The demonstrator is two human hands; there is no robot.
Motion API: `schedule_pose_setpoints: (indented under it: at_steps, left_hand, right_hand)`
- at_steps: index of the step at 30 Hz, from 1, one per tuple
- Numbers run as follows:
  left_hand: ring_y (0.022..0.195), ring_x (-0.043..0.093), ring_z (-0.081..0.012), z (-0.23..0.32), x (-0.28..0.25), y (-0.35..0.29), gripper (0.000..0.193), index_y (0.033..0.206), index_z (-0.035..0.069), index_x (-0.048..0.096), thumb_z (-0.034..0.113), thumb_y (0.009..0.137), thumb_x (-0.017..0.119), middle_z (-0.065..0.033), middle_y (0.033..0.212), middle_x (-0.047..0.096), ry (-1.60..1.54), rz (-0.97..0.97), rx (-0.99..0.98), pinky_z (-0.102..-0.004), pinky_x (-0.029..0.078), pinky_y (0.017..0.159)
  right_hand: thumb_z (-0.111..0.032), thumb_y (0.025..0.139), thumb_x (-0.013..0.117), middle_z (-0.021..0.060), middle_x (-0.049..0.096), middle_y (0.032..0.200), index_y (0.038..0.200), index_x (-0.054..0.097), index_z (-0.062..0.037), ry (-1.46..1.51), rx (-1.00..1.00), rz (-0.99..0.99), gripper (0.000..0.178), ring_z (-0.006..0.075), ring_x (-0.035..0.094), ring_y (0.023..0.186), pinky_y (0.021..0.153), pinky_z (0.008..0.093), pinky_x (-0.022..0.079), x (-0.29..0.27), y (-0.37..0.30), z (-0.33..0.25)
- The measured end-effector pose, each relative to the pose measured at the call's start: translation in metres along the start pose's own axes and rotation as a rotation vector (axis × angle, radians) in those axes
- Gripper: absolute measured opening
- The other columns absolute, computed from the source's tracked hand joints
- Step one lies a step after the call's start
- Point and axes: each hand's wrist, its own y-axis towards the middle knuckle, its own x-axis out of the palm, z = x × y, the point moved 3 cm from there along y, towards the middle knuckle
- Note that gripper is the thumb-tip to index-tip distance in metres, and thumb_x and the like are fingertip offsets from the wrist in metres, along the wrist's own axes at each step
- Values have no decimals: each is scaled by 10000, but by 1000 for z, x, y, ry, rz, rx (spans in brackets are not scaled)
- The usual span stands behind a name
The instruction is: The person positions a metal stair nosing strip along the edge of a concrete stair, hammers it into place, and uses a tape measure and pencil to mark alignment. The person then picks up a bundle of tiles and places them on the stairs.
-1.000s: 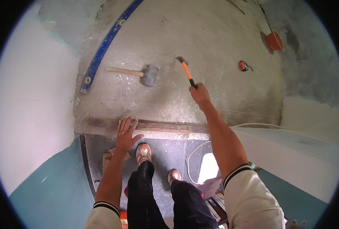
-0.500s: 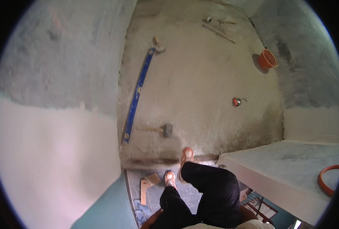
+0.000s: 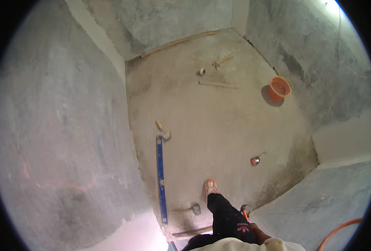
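Note:
My right hand [image 3: 259,232] hangs beside my right thigh at the lower edge. An orange-handled hammer [image 3: 245,213] points forward from it, its dark head away from me. The handle appears to lie in the hand, though the thigh hides most of the fingers. My left hand is out of sight. On the floor left of my forward shoe [image 3: 211,186] is a rubber mallet [image 3: 196,208] with a dark head. Past it, along the left wall, lies a long blue spirit level [image 3: 161,180], with a wooden-handled trowel [image 3: 164,130] at its far end.
An orange bucket [image 3: 280,88] stands by the right wall. A red tape measure [image 3: 255,161] lies right of the middle. Farther back are a wooden stick [image 3: 219,85], another wooden-handled tool [image 3: 222,62] and a small roll [image 3: 202,72]. A grey raised slab [image 3: 311,205] bounds the near right.
My view has tilted up and forward, bringing the back wall into sight. My left hand and the slippers have left the picture. The right hand and the hammer's orange handle now show.

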Motion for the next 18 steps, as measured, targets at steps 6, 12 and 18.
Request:
schedule_pose_setpoints:
  at_steps: [6,12,18]
  left_hand:
    - [1500,430,-284,142,-40,44,928,1653,1,296,502,995,715,-181,1629,450,186,31,219,-396,330,1245]
    - [1429,509,-273,370,-63,44,889,1628,10,369,390,951,802,-180,1559,539,151,-78,318,-366,383,1206]
    - [1383,545,-263,406,-125,222,768,1618,43,421,383,1004,734,-170,1525,564,399,-157,173,-356,386,1182]
  right_hand:
    - [-350,723,940,118,787,828,834,770,-52,125,-124,1,360,224,773,759,707,387,616,-169,24,-129]
    - [-244,719,943,88,749,738,789,695,-54,256,-232,173,320,200,734,673,657,383,600,-355,21,-262]
    - [-79,745,914,62,729,702,838,637,-81,576,-218,76,291,202,741,630,562,365,580,-459,60,-352]
